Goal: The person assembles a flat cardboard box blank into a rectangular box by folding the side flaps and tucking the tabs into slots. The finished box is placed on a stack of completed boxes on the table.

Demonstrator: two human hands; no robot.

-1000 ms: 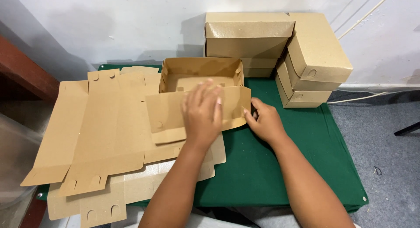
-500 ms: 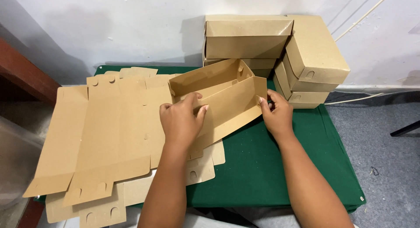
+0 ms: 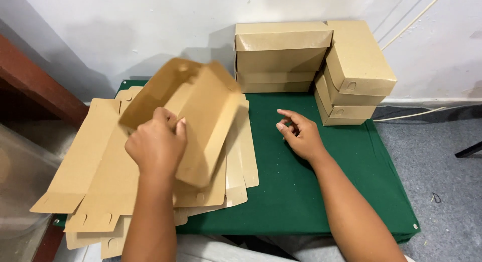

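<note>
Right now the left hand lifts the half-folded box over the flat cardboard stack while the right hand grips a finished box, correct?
Not quite. In the head view the right hand holds nothing; it hovers open over the green table. The left hand does lift the half-folded box over the flat cardboard stack.

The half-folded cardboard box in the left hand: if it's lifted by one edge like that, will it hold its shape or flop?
The half-folded box probably flexes: its panels are thin sheet, loose and unlocked. It looks light, since the left hand alone holds it tilted above the flat blanks, while the right hand hovers empty. Its open flaps may swing or unfold.
</note>
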